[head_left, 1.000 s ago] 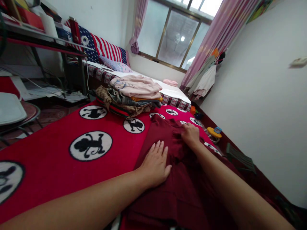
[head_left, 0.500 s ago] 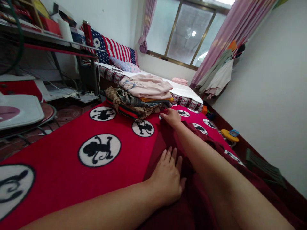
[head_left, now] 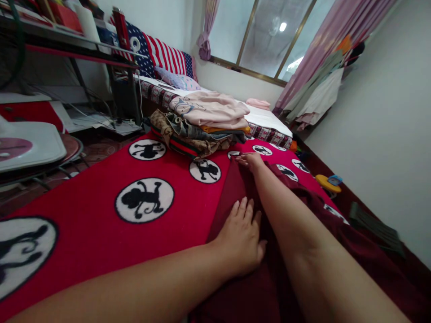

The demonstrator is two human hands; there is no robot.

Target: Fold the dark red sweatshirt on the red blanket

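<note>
A dark maroon garment [head_left: 235, 188] lies spread on a red blanket printed with black monkey figures in white circles [head_left: 101, 224]. My left hand [head_left: 240, 237] rests flat on the garment's left edge, fingers together and pointing away from me. My right hand [head_left: 249, 160] reaches far forward and lies flat on the garment's far corner, fingers stretched out, just short of a pile of folded clothes [head_left: 198, 125]. Neither hand grips anything.
The clothes pile has a pink top on it and patterned items below. Behind it stands a bed with a flag-patterned pillow [head_left: 161, 56]. A metal shelf [head_left: 67, 45] and a white stool [head_left: 30, 146] are at left. Toys [head_left: 328, 183] lie by the right wall.
My right hand has slid from the garment's right side forward and left to its far corner, smoothing it. My left hand stayed pressed on the left edge. The view shifted slightly.
</note>
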